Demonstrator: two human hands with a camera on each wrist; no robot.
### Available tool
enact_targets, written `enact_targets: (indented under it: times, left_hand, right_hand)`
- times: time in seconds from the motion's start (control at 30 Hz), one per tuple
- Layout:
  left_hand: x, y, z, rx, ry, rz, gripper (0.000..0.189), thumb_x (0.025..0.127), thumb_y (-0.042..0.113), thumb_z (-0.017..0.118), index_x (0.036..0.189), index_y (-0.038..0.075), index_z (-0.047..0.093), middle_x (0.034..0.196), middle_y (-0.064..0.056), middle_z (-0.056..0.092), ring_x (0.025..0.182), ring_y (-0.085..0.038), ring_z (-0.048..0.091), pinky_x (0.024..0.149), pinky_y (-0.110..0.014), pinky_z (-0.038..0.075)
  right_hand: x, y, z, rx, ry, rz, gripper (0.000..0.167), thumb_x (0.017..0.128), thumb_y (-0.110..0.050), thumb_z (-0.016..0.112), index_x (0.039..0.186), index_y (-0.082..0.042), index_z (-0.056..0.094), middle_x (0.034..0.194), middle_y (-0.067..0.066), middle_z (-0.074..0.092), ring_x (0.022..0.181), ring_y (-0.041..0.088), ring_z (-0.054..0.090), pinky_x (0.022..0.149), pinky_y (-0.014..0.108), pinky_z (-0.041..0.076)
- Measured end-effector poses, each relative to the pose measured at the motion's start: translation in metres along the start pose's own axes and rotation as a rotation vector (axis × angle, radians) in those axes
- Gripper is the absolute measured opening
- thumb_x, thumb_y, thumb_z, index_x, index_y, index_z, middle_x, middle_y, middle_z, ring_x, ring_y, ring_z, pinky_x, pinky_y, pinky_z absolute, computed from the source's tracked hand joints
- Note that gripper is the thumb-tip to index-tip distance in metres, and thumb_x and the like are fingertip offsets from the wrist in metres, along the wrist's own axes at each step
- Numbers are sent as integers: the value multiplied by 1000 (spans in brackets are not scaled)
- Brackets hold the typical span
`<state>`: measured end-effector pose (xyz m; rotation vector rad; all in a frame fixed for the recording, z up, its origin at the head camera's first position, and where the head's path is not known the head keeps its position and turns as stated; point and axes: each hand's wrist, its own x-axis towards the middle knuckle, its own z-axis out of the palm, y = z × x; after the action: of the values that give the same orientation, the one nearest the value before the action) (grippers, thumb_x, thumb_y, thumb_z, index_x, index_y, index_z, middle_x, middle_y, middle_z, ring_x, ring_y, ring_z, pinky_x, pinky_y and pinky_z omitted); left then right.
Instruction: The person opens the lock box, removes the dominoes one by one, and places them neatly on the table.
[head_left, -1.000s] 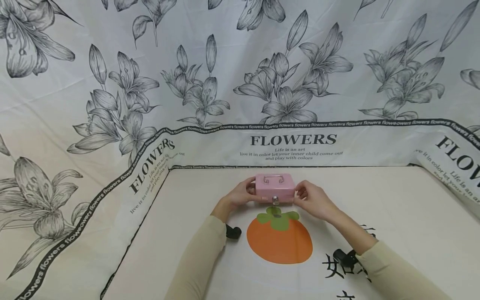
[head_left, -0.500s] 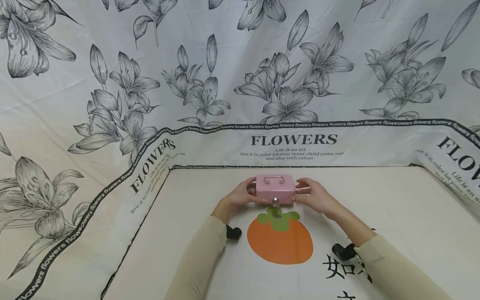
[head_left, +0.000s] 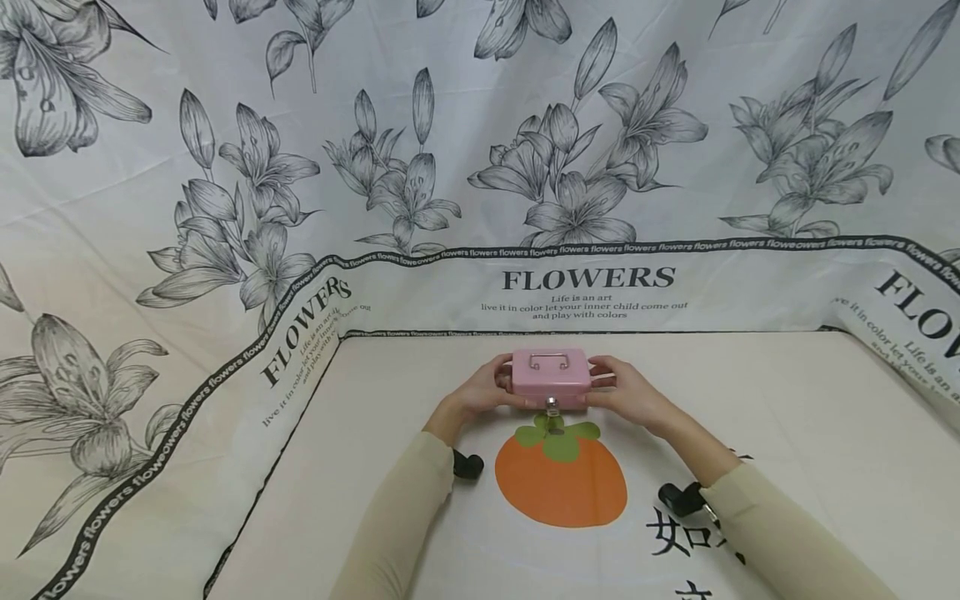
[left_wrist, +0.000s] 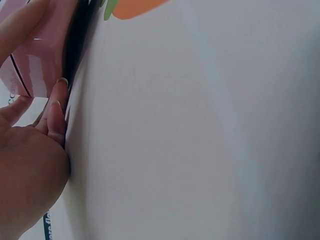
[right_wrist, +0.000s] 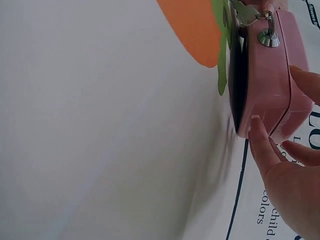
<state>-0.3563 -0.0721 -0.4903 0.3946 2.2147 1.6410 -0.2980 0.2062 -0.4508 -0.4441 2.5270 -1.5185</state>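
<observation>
A small pink cash box (head_left: 551, 382) is between both hands on the far part of the table, with its wire handle (head_left: 549, 361) on the lid. A silver lock (right_wrist: 270, 38) with a key ring and keys (right_wrist: 245, 14) faces the person. My left hand (head_left: 483, 392) grips the left end, its thumb along the front and its fingertips low at the edge in the left wrist view. At the right end, my right hand (head_left: 630, 396) holds the box, one digit on the lower front corner and others by the lid. The box's dark underside shows in both wrist views.
White cloth with a printed orange persimmon (head_left: 561, 483) and black characters (head_left: 667, 533) covers the table (head_left: 375, 392). Behind it hangs a flower-printed curtain (head_left: 420, 292). Black wrist devices sit under the left cuff (head_left: 431, 458) and the right cuff (head_left: 731, 492).
My right hand's fingers have spread from a curled touch to lie along the box's right end, and the right forearm has shifted slightly left. Box and left hand stay nearly in place.
</observation>
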Motion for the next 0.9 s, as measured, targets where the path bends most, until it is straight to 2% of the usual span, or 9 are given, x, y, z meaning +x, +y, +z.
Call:
enact_targets:
  times: [0.23, 0.43, 0.63, 0.9]
  left_hand:
    - [-3, 3, 0, 19, 2, -5, 101, 73, 8, 92, 157, 15, 36, 120, -7, 62, 104, -19, 57, 93, -35, 46]
    - [-4, 5, 0, 36, -8, 3, 103, 73, 7, 92, 158, 13, 34, 116, -7, 63, 103, -19, 56, 89, -33, 45]
    - [-4, 4, 1, 26, -5, 11, 107, 70, 5, 93, 158, 13, 33, 123, -3, 65, 104, -17, 60, 94, -33, 46]
    - [-2, 1, 1, 43, -14, 25, 106, 69, 3, 93, 157, 13, 34, 135, -8, 60, 111, -18, 61, 101, -38, 45]
  right_hand:
    - [4, 5, 1, -45, -17, 24, 87, 91, -22, 78, 155, 7, 27, 147, 31, 43, 132, 48, 50, 106, 59, 43]
    - [5, 8, 3, -59, -25, 15, 87, 90, -22, 78, 155, 7, 28, 147, 31, 43, 131, 48, 51, 105, 59, 44]
    - [6, 9, 3, -64, -32, 17, 88, 89, -23, 79, 155, 6, 28, 147, 32, 44, 129, 48, 53, 105, 58, 45]
    - [9, 10, 2, -69, -45, -3, 90, 86, -22, 82, 155, 4, 30, 145, 30, 46, 127, 46, 55, 103, 57, 46]
